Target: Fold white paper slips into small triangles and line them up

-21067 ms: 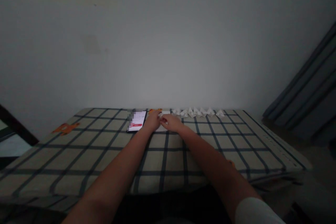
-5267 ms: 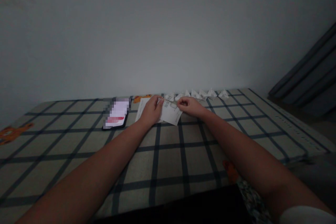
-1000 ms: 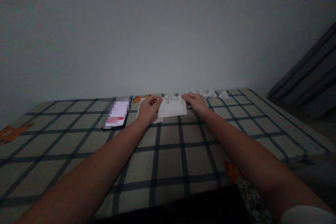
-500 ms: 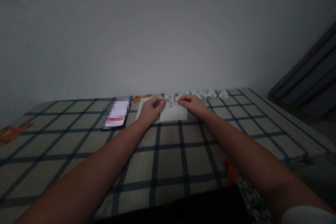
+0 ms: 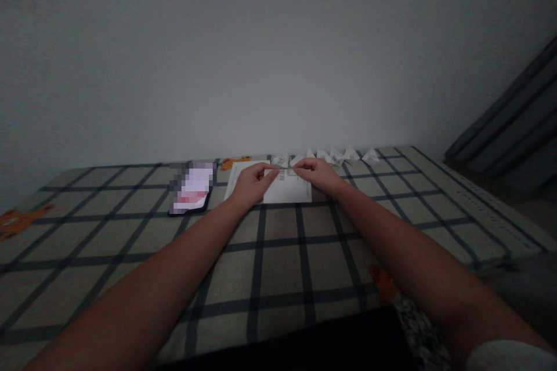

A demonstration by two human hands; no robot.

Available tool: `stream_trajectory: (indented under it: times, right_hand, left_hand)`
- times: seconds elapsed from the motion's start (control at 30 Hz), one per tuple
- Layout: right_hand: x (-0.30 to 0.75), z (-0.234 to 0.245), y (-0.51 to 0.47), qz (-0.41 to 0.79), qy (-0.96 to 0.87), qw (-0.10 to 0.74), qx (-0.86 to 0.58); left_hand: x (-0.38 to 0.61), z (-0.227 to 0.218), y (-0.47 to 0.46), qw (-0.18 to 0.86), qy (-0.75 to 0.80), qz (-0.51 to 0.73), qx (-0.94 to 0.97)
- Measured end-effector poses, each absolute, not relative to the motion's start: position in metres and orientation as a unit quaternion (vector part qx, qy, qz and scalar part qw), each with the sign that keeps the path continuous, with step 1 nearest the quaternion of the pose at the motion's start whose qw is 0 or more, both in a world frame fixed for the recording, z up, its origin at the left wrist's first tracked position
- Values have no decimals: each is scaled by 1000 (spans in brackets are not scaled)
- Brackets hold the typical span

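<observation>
A white sheet of paper [image 5: 288, 191] with grey printed marks lies between my hands. My left hand [image 5: 256, 178] is closed in a pinch, thumb and index finger at the paper's far edge on the left. Close by on the right, my right hand [image 5: 317, 174] pinches the same far edge, its other fingers curled. The two sets of fingertips are a small gap apart. Another white sheet [image 5: 235, 171] shows under and left of my left hand. Just beyond the hands stand small folded white paper shapes [image 5: 336, 156], several in a row.
A phone [image 5: 194, 187] with its screen lit and blurred lies to the left. A checked cloth [image 5: 278, 266] with orange bear prints covers the table. Behind is a grey wall [image 5: 278, 58]; a dark curtain [image 5: 517, 110] hangs at the right.
My left fingertips have shifted slightly right, closer to my right hand. The paper's near edge has come a little toward me. The phone and folded shapes have stayed put.
</observation>
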State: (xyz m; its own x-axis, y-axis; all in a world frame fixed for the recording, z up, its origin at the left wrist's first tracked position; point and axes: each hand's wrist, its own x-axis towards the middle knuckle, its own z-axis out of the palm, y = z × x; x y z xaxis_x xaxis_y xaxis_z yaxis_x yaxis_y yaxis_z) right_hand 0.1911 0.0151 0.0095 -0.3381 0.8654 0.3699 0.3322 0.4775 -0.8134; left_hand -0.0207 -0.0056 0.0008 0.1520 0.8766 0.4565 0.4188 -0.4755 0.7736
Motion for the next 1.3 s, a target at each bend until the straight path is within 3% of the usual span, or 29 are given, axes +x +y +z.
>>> stream_trajectory:
  times: [0.3,0.93,1.2,1.3]
  right_hand:
    - [194,8,18,382,-684,462,-415]
    - [195,12,21,354,-626,528,-452]
    - [193,9,19,391,-656,496,-413]
    - [192,11,15,371,-659,494,-428]
  left_hand:
    - [-25,-1,1,226,465,520,680]
    - [-26,2,1,270,466,541,646]
    - [-26,-2,4,272,458,543,649]
    - [-25,-2,4,331,430,549,636]
